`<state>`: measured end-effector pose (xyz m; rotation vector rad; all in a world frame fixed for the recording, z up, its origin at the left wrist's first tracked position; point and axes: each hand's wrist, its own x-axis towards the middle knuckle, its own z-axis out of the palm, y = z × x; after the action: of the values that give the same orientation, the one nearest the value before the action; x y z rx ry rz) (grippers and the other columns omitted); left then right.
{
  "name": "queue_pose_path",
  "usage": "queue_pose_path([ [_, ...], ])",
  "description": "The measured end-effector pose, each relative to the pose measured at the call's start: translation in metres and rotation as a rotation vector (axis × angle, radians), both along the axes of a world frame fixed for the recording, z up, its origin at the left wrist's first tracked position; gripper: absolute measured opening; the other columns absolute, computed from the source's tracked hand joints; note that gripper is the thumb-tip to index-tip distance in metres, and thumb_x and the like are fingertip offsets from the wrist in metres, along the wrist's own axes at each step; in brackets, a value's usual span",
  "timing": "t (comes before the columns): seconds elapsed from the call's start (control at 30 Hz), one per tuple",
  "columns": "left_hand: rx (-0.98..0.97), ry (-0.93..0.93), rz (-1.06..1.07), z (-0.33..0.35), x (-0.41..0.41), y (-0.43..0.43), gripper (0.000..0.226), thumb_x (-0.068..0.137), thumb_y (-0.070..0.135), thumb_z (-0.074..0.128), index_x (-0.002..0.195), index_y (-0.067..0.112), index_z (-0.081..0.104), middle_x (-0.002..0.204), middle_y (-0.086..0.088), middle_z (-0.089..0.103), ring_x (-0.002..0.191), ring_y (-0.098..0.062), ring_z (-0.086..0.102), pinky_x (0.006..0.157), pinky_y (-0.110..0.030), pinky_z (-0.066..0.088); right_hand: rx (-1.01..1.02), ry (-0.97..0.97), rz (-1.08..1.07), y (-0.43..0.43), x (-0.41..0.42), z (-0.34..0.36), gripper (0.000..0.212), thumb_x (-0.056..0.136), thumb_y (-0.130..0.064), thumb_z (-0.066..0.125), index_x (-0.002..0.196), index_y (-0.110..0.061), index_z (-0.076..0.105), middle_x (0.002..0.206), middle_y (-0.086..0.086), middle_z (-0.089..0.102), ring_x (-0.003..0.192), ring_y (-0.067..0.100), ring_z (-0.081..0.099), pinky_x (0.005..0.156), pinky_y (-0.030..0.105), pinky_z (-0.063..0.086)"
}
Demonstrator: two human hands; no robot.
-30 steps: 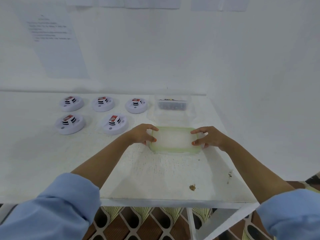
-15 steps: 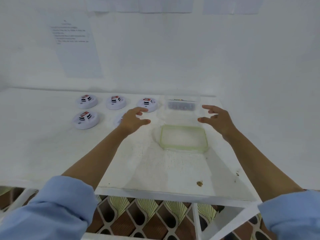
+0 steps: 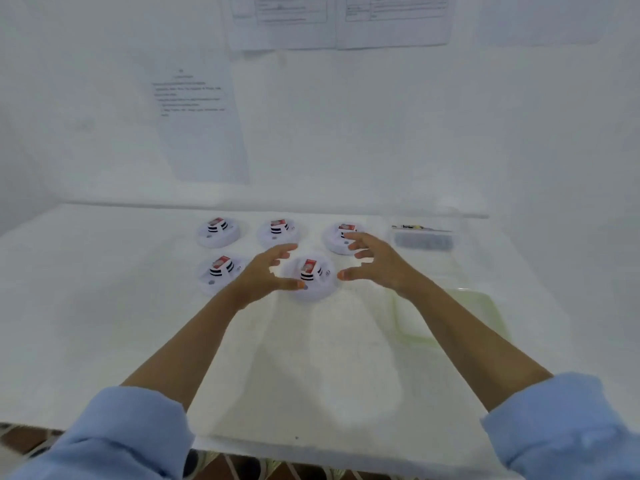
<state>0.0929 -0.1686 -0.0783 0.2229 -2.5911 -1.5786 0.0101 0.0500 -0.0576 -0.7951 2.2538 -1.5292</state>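
Observation:
Several round white smoke detectors with red labels lie in two rows on the white table (image 3: 104, 323). My left hand (image 3: 263, 277) and my right hand (image 3: 375, 263) hover with fingers spread on either side of the front right detector (image 3: 309, 277); whether they touch it I cannot tell. The back right detector (image 3: 337, 239) is partly hidden behind my right hand. A green-rimmed translucent lid (image 3: 485, 317) lies flat on the table to the right, under my right forearm.
A clear plastic container (image 3: 424, 237) with dark contents stands at the back right. Other detectors sit at back left (image 3: 218, 232), back middle (image 3: 278, 232) and front left (image 3: 220, 273). Printed sheets hang on the wall behind. The table's front edge runs near my sleeves.
Both hands let go of the green-rimmed lid, which stays on the table, and moved left and forward to flank the front right detector.

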Motion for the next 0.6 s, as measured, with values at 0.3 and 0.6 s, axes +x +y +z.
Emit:
queue_pose_path([
  [0.3, -0.083, -0.155, -0.198, -0.025, -0.033, -0.024, 0.108, 0.051, 0.023, 0.086, 0.142, 0.019, 0.028, 0.142, -0.002, 0.038, 0.126, -0.020, 0.041, 0.100, -0.032, 0.042, 0.355, -0.016, 0.078, -0.046, -0.016, -0.033, 0.087, 0.065, -0.012, 0.082, 0.137, -0.012, 0.032, 0.133, 0.001, 0.043, 0.121, 0.016, 0.041, 0.095, 0.026, 0.037],
  [0.6, -0.290, -0.148, -0.270, -0.032, -0.052, -0.029, 0.103, 0.063, 0.022, 0.085, 0.145, 0.012, 0.023, 0.147, -0.002, 0.032, 0.135, -0.017, 0.031, 0.109, -0.029, 0.028, 0.369, 0.060, 0.108, -0.058, -0.023, -0.039, 0.067, 0.061, -0.007, 0.084, 0.118, -0.012, 0.049, 0.106, -0.001, 0.057, 0.095, 0.012, 0.053, 0.073, 0.008, 0.043],
])
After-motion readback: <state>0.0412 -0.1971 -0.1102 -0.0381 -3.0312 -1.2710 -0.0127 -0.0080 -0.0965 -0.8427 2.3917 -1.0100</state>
